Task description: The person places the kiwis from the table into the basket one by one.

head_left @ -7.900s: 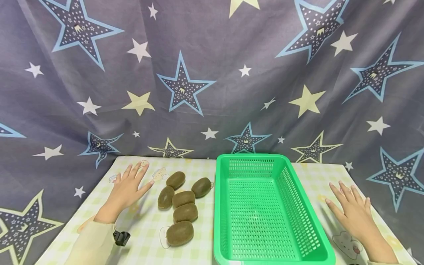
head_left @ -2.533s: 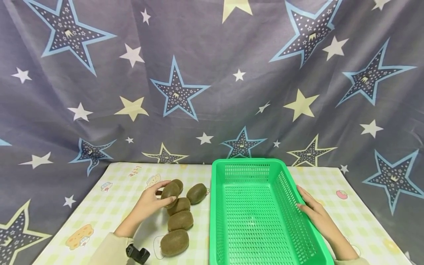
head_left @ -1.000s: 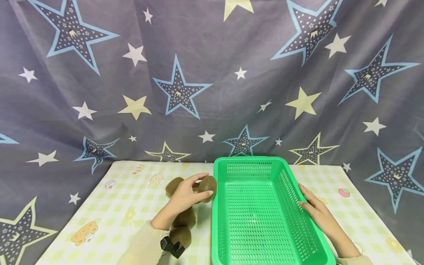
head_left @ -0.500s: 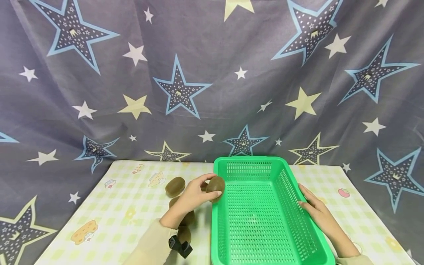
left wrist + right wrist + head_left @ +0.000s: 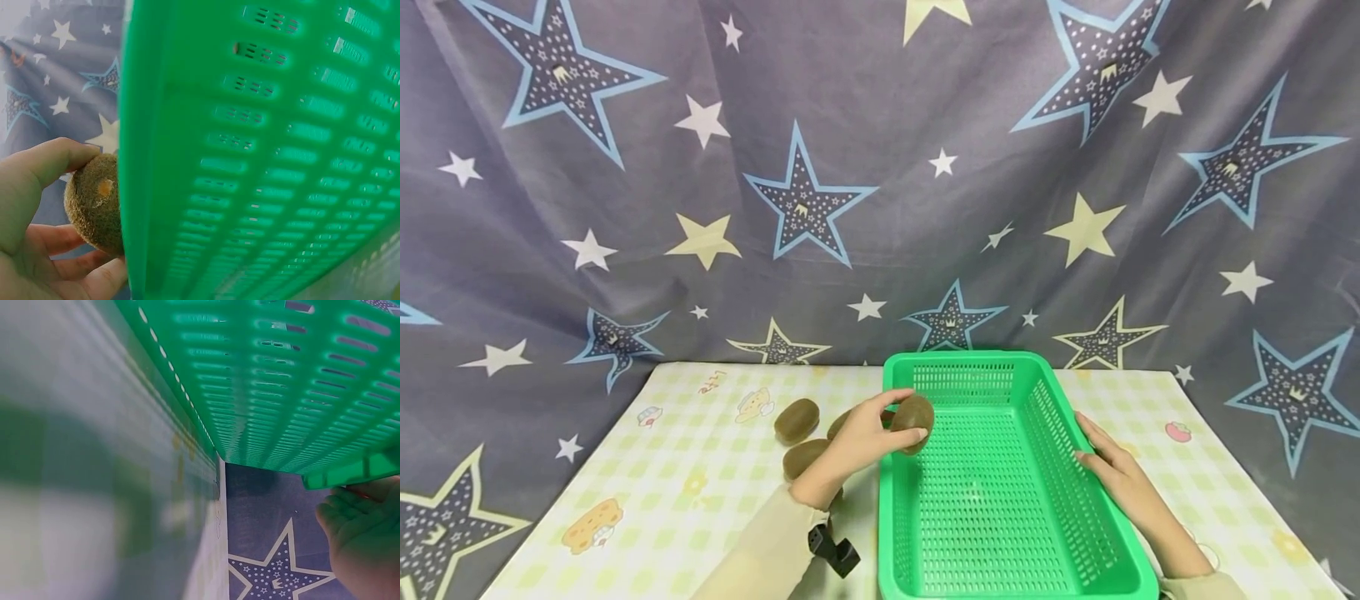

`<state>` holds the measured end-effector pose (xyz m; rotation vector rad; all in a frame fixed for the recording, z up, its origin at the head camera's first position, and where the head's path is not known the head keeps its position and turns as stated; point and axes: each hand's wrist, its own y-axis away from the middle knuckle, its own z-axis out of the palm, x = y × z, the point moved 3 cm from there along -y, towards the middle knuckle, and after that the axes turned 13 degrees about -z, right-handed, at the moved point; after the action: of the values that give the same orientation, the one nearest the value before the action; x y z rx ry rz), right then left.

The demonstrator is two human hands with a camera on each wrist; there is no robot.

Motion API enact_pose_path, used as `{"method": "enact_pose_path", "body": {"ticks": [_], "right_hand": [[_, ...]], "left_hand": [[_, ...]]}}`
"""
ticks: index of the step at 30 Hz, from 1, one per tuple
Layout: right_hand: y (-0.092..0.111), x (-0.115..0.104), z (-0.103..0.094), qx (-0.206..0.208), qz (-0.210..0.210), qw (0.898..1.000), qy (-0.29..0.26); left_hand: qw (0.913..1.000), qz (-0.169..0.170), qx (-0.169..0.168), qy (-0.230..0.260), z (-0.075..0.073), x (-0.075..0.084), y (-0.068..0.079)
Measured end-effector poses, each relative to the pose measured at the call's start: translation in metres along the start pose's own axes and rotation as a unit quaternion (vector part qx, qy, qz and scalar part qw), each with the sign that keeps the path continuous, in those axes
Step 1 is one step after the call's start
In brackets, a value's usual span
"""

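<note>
Since half a second ago the left hand [image 5: 865, 429] has shifted right, carrying its kiwi [image 5: 913, 425] from above the left rim to just inside it, over the far part of the green basket [image 5: 1000, 517]. Against the frame from almost eight seconds ago, that kiwi has left the group on the bench [image 5: 730, 467], and the right hand [image 5: 1120, 479] has come over to the basket.

The left fingers grasp the kiwi, thumb on the near side and fingertips on the far side; the left wrist view shows its stem end beyond the rim. How high it hangs, and whether it brushes the rim, I cannot tell. The right fingers lie nearly straight against the outside of the right rim, curled round nothing, probably steadying the basket.

More kiwis lie left of the basket: one far kiwi [image 5: 797, 422] in full view, the others partly hidden by the left hand and sleeve [image 5: 760, 550]. No kiwi shows on the basket floor.

My reading is that the first transfer is under way, with the release not yet made. Next calls for clearing the left wall, lowering the kiwi towards the floor and loosening the fingers gently, since a round fruit may roll.
</note>
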<state>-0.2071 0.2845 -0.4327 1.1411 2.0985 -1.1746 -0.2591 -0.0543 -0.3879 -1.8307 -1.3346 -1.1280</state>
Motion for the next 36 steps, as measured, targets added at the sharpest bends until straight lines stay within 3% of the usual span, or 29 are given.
{"method": "enact_pose_path", "body": {"ticks": [8, 19, 27, 36], "right_hand": [[0.0, 0.001, 0.0, -0.003, 0.005, 1.0, -0.001], [0.0, 0.0, 0.001, 0.0, -0.002, 1.0, -0.005], [-0.001, -0.001, 0.0, -0.004, 0.002, 1.0, -0.004], [0.0, -0.001, 0.001, -0.002, 0.005, 1.0, -0.001]], "left_hand": [[0.9997, 0.006, 0.007, -0.025, 0.01, 0.004, -0.006], [0.9998, 0.004, -0.005, -0.02, 0.013, 0.005, -0.007], [0.9995, -0.002, -0.005, -0.03, 0.012, 0.007, -0.008], [0.9999, 0.013, 0.005, 0.006, 0.003, 0.006, -0.004]]}}
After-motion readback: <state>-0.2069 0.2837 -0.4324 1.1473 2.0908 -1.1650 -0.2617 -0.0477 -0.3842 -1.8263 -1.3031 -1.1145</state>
